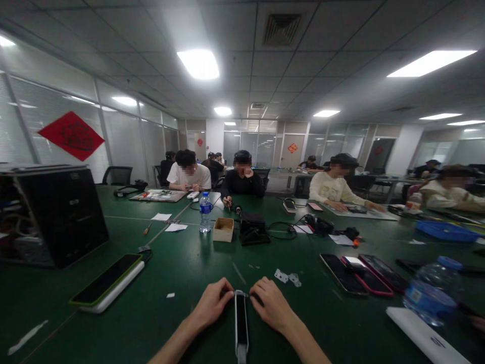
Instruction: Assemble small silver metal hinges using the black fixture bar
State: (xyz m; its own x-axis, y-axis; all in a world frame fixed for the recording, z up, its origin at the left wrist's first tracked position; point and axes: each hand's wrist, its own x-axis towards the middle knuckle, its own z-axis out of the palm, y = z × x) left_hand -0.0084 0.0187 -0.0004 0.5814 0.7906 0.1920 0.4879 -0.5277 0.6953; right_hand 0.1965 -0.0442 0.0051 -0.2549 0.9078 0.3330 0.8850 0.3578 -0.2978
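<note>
A long narrow device (241,321) with a black face and a pale silver-white frame lies lengthwise on the green table, pointing toward me. At its far end, my left hand (212,303) is on the left with its fingers bent and pressed together. On the other side, my right hand (272,304) has its fingers curled inward, fingertips close to the device's far right corner. Whatever the fingertips pinch is too small to make out. Beyond my right hand lie crumpled clear plastic pieces (287,277).
A phone (109,278) on a white slab is at left, beside an open computer case (56,215). Several phones (343,273), a large water bottle (432,290) and a white slab (426,336) are at right. A small box (223,230) and bottle (205,212) stand ahead. Other people sit opposite.
</note>
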